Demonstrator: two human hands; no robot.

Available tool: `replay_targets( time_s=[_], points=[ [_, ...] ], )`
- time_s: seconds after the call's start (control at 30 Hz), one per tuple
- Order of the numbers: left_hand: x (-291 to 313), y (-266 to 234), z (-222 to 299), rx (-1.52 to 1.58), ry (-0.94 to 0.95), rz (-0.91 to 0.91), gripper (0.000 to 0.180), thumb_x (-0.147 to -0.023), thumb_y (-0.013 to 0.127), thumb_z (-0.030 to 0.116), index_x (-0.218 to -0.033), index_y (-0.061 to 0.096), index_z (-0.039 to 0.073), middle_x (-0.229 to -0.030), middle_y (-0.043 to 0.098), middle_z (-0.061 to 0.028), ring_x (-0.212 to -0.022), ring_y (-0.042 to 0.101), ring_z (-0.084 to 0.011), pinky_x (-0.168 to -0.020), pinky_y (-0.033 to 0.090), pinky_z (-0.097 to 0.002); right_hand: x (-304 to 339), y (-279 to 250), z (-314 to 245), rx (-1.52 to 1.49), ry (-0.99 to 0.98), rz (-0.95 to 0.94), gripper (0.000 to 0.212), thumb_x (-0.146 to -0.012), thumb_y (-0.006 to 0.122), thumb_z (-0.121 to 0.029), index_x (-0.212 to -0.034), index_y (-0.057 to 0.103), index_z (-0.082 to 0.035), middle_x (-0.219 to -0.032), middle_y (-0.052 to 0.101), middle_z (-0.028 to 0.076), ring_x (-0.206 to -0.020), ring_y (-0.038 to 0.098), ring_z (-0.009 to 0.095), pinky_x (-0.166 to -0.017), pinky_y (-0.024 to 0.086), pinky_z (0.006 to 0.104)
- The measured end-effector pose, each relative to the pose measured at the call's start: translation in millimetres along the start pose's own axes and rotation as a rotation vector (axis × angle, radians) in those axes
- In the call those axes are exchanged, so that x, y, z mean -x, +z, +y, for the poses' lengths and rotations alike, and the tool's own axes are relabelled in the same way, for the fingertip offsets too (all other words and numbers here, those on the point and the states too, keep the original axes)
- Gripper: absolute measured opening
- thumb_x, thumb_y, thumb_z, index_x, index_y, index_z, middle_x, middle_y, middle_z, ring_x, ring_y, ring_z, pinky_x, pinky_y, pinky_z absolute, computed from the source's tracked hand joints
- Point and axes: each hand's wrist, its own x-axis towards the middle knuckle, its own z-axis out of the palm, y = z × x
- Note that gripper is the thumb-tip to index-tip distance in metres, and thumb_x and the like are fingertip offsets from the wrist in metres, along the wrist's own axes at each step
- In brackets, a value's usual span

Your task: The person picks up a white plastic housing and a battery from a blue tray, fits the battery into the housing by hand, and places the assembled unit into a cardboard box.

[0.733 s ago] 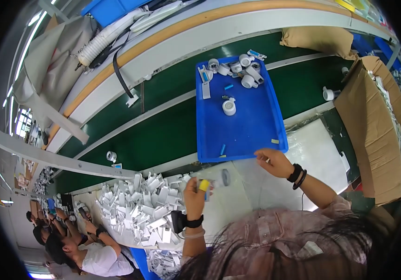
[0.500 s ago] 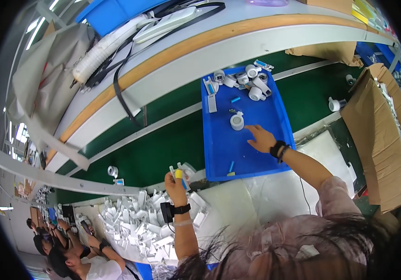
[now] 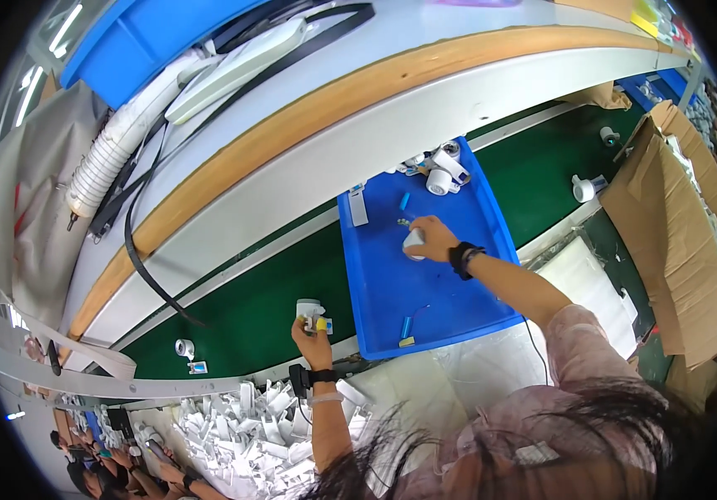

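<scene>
In the blue tray point(image 3: 383, 312), my right hand point(image 3: 435, 239) closes on a white round-headed plastic part point(image 3: 413, 245). Beside its fingers lies a tiny greenish piece point(image 3: 403, 222). A blue cylindrical cell point(image 3: 405, 201) rests farther back, and another blue cell point(image 3: 406, 327) with thin wires is near the front, by a small yellowish piece point(image 3: 407, 342). My left hand point(image 3: 314, 346), left of the tray, pinches a white plastic housing point(image 3: 309, 309) with a round top. Something yellow wraps one of its digits, and a blue-and-white bit shows beside it.
White plastic shells point(image 3: 250, 433) are heaped left of me. More white round-headed parts point(image 3: 440, 181) crowd the tray's far end. Others stand on the green belt point(image 3: 258, 312). A shelf with a wooden edge point(image 3: 292, 117) overhangs the back; a cardboard box point(image 3: 667, 250) stands right.
My right hand, open before, has come to the round-headed part in the tray and closed on it. The housing in my left hand now shows its round top. The whole view has shifted.
</scene>
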Motion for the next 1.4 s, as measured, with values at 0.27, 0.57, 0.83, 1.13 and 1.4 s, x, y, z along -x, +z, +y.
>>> replay_targets(
  time_s=[0.27,0.57,0.83,1.13,1.4],
  points=[
    [31,-16,-17,-0.077,0.124,0.034,0.063,-0.078,0.067,0.004,-0.134,0.038,0.002,-0.126,0.041,-0.0150,-0.116,0.045,-0.0284,-0.089,0.042,-0.0398,160,-156,-4,-0.815,-0.103,0.086,0.048,-0.077,0.076,-0.005,-0.120,0.053,-0.007,-0.117,0.055,0.006,-0.107,0.056,0.016,-0.091,0.046,0.0304],
    [127,-13,25,-0.070,0.057,0.116,0.045,-0.084,0.053,-0.004,-0.127,0.043,-0.003,-0.123,0.046,-0.0159,-0.113,0.045,-0.0266,-0.098,0.038,-0.0363,329,-170,112,-0.032,0.126,0.418,0.050,-0.068,0.076,-0.010,-0.113,0.053,-0.007,-0.132,0.045,0.019,-0.114,0.053,0.033,-0.097,0.043,0.0384],
    [209,8,83,0.152,-0.054,-0.124,0.040,-0.085,0.044,-0.001,-0.124,0.050,0.005,-0.127,0.050,-0.0080,-0.113,0.051,-0.0204,-0.082,0.052,-0.0328,323,-153,163,-0.048,0.251,0.524,0.042,-0.079,0.071,-0.023,-0.112,0.058,0.001,-0.110,0.061,0.018,-0.096,0.063,0.031,-0.079,0.051,0.0364],
    [245,12,77,0.224,-0.167,-0.189,0.035,-0.087,0.047,0.002,-0.122,0.052,0.005,-0.123,0.052,-0.0085,-0.107,0.055,-0.0193,-0.072,0.056,-0.0309,160,-208,290,-0.021,0.588,0.701,0.057,-0.082,0.068,-0.035,-0.125,0.052,-0.002,-0.107,0.063,0.023,-0.099,0.062,0.034,-0.089,0.049,0.0397],
    [247,17,63,0.385,-0.362,-0.256,0.035,-0.087,0.057,0.010,-0.121,0.054,0.005,-0.116,0.055,-0.0085,-0.104,0.057,-0.0204,-0.066,0.059,-0.0319,91,-229,298,0.028,0.772,0.382,0.060,-0.079,0.058,-0.053,-0.105,0.065,0.001,-0.109,0.065,0.023,-0.103,0.062,0.035,-0.091,0.048,0.0394]
  ],
)
